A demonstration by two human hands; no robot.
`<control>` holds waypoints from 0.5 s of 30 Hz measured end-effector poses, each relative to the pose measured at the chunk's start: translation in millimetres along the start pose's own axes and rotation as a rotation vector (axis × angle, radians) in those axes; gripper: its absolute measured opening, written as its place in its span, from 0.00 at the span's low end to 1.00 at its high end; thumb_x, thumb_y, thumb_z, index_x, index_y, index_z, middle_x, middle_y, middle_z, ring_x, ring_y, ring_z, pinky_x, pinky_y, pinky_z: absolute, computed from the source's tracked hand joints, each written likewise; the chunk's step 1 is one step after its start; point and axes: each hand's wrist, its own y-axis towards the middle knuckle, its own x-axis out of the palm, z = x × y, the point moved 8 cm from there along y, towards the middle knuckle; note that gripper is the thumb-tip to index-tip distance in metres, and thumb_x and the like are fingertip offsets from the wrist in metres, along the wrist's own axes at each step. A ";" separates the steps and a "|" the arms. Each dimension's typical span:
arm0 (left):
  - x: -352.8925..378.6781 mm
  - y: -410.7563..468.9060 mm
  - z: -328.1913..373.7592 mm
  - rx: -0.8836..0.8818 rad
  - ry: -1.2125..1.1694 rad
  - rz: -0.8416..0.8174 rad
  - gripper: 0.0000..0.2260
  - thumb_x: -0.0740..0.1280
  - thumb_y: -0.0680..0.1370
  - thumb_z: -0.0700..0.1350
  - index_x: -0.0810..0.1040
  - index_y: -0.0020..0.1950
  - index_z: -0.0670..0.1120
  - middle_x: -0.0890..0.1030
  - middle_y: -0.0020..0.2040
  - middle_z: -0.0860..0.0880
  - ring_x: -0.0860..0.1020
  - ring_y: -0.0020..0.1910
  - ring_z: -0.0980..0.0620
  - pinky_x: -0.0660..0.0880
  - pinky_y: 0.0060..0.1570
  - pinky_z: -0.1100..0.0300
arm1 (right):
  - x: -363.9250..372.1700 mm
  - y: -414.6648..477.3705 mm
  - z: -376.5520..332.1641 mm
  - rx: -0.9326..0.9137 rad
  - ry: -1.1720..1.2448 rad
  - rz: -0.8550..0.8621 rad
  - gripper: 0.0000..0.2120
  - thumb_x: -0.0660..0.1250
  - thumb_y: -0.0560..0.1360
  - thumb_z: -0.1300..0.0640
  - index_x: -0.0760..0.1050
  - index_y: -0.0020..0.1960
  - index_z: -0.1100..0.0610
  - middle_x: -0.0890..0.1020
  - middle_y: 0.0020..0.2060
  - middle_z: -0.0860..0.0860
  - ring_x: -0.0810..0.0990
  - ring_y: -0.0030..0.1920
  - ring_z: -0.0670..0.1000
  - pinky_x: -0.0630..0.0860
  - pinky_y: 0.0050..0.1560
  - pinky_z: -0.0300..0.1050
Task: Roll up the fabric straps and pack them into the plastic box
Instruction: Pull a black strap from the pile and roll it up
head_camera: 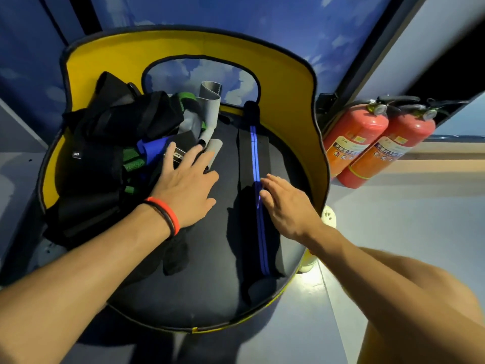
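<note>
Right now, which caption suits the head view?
Left hand by the strap pile, right hand on a blue-striped strap.

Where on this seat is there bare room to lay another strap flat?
Bare cushion runs between the left hand and the blue-striped strap, widening toward the front. The left side is crowded with the strap pile. Right of that strap, only a sliver remains by the yellow wall.

Black strap w/ blue stripe [254, 164] flat, unrolled; others piled [126, 143] left

Head-worn wide-angle view, looking steeply down, close over chair seat [210, 258].
</note>
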 end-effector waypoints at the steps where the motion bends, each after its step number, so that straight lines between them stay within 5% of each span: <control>1: 1.9 -5.5 4.4 0.007 -0.008 -0.019 0.19 0.66 0.77 0.61 0.76 0.64 0.55 0.54 0.80 0.50 0.50 0.80 0.45 0.44 0.75 0.32 | 1.6 -11.9 0.2 -0.011 0.013 -0.023 0.23 0.51 0.86 0.47 0.69 0.75 0.56 0.72 0.73 0.54 0.69 0.73 0.56 0.68 0.72 0.55; 8: 17.7 -51.4 23.5 0.029 0.019 -0.211 0.20 0.62 0.80 0.61 0.73 0.70 0.56 0.57 0.80 0.50 0.49 0.81 0.47 0.38 0.75 0.32 | 22.5 -60.3 0.3 -0.107 -0.121 -0.121 0.25 0.51 0.85 0.45 0.67 0.77 0.57 0.67 0.77 0.54 0.65 0.76 0.55 0.65 0.74 0.52; 15: -1.3 -84.8 -30.7 -0.058 0.033 -0.204 0.17 0.63 0.80 0.59 0.75 0.68 0.57 0.61 0.78 0.53 0.51 0.80 0.50 0.46 0.78 0.40 | 38.5 -58.9 -5.3 -0.150 -0.138 -0.082 0.26 0.57 0.85 0.46 0.64 0.79 0.56 0.63 0.80 0.54 0.61 0.79 0.56 0.66 0.74 0.53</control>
